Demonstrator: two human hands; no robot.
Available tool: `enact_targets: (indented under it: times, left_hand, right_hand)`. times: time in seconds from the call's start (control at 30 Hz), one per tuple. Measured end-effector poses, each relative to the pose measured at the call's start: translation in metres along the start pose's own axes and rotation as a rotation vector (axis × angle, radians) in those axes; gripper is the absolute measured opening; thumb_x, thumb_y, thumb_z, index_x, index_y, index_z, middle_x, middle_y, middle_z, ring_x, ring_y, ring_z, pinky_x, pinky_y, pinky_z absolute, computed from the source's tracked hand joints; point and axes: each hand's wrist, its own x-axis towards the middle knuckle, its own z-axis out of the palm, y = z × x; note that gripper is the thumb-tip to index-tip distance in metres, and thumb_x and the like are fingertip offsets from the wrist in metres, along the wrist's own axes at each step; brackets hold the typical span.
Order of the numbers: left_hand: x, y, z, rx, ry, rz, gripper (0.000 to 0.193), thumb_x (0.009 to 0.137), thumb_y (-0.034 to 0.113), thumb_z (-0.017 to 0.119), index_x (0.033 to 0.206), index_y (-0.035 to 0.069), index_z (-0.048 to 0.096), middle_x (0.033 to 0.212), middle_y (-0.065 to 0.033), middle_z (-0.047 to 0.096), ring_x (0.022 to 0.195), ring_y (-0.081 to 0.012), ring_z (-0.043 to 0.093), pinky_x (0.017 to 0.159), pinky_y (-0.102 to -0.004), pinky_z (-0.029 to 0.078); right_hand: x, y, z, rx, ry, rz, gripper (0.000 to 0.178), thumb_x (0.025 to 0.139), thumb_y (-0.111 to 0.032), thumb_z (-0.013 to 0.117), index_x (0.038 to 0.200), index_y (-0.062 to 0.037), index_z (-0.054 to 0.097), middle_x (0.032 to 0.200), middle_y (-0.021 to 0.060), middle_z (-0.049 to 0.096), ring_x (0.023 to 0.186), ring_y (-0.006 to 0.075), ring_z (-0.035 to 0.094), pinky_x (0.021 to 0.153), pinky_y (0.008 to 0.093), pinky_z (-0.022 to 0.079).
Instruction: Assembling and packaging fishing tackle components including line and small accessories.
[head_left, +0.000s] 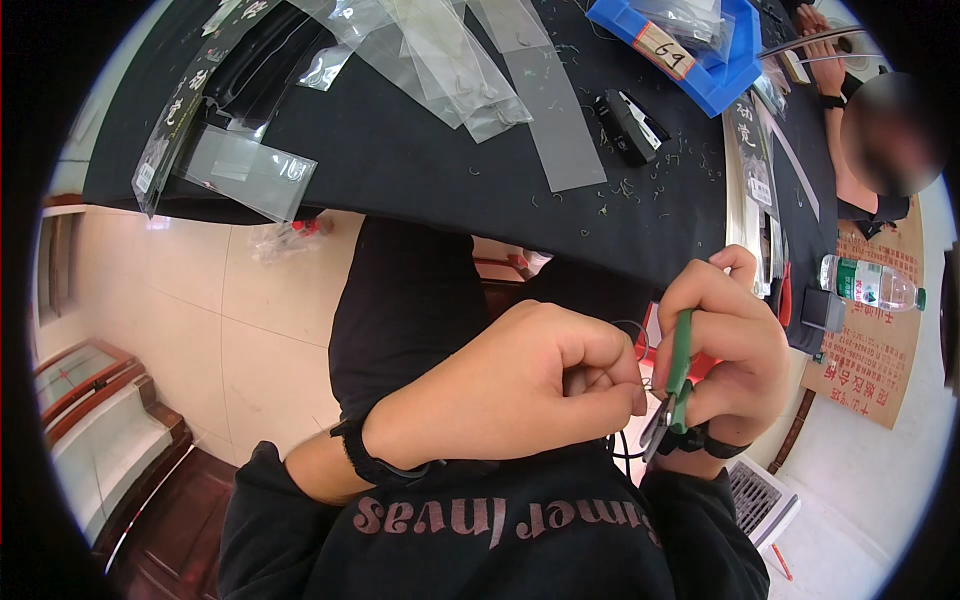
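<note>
Over my lap, my left hand (570, 375) is closed, thumb and fingertips pinched on what looks like a thin dark cord or wire. Most of that piece is hidden by the fingers; a loop of black cord (624, 452) hangs just below. My right hand (735, 345) grips green-handled pliers (680, 365), their metal jaws pointing down beside the left fingertips. Whether the jaws touch the wire I cannot tell. Both hands are in front of the near edge of the black-covered table (430, 195).
On the table lie clear plastic sleeves (560, 130), black packages (185, 120), a black stapler (630, 128) and scattered small bits. A blue bin (735, 85) holds plastic bags. To the right are a water bottle (870, 284), cardboard (880, 370) and another person's arm (835, 130).
</note>
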Motion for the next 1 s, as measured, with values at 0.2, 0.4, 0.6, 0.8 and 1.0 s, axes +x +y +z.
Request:
enact_targets:
  times: [0.2, 0.4, 0.6, 0.8, 1.0]
  left_hand:
    - [0.001, 0.001, -0.003, 0.009, 0.006, -0.023, 0.006, 0.087, 0.003, 0.064, 0.083, -0.001, 0.066, 0.065, 0.0049, 0.056, 0.058, 0.0002, 0.045, 0.052, -0.0184, 0.034]
    - [-0.001, 0.008, -0.007, -0.042, 0.092, -0.007, 0.008, 0.087, 0.003, 0.063, 0.083, -0.002, 0.067, 0.073, -0.0002, 0.065, 0.059, 0.0004, 0.048, 0.054, -0.0181, 0.036]
    - [-0.003, 0.007, -0.003, -0.090, 0.269, 0.014, 0.006, 0.086, 0.000, 0.063, 0.082, -0.003, 0.066, 0.077, -0.0037, 0.067, 0.063, -0.0007, 0.052, 0.057, -0.0166, 0.040]
    - [0.002, 0.002, 0.000, 0.180, 0.372, 0.206, 0.003, 0.082, -0.003, 0.064, 0.082, -0.004, 0.067, 0.073, -0.0002, 0.063, 0.059, -0.0009, 0.049, 0.055, -0.0179, 0.037]
    - [0.004, -0.001, 0.000, 0.327, 0.404, 0.328, 0.002, 0.078, -0.004, 0.066, 0.079, -0.004, 0.068, 0.067, -0.0014, 0.060, 0.056, -0.0033, 0.049, 0.052, -0.0197, 0.037]
  right_hand:
    - [0.001, 0.001, -0.002, -0.018, 0.122, 0.077, 0.028, 0.045, -0.015, 0.075, 0.064, -0.0103, 0.054, 0.082, -0.0008, 0.055, 0.072, 0.0139, 0.050, 0.077, 0.0340, 0.025]
    - [-0.021, 0.007, 0.012, 0.207, 0.564, 0.230, 0.030, 0.045, -0.020, 0.074, 0.061, -0.0071, 0.052, 0.075, 0.0046, 0.058, 0.067, 0.0173, 0.050, 0.069, 0.0304, 0.030]
    - [-0.035, 0.003, 0.016, 0.077, 0.501, 0.259, 0.030, 0.044, -0.016, 0.073, 0.060, -0.0092, 0.048, 0.070, 0.0025, 0.054, 0.061, 0.0172, 0.045, 0.069, 0.0314, 0.028]
    - [-0.039, -0.006, 0.019, -0.096, 0.293, 0.347, 0.033, 0.042, -0.014, 0.074, 0.061, -0.0113, 0.047, 0.072, -0.0007, 0.052, 0.068, 0.0157, 0.046, 0.073, 0.0324, 0.024]
    - [-0.033, -0.013, 0.021, -0.104, 0.374, 0.419, 0.035, 0.039, -0.017, 0.073, 0.062, -0.0107, 0.047, 0.073, 0.0000, 0.050, 0.069, 0.0163, 0.046, 0.074, 0.0329, 0.023]
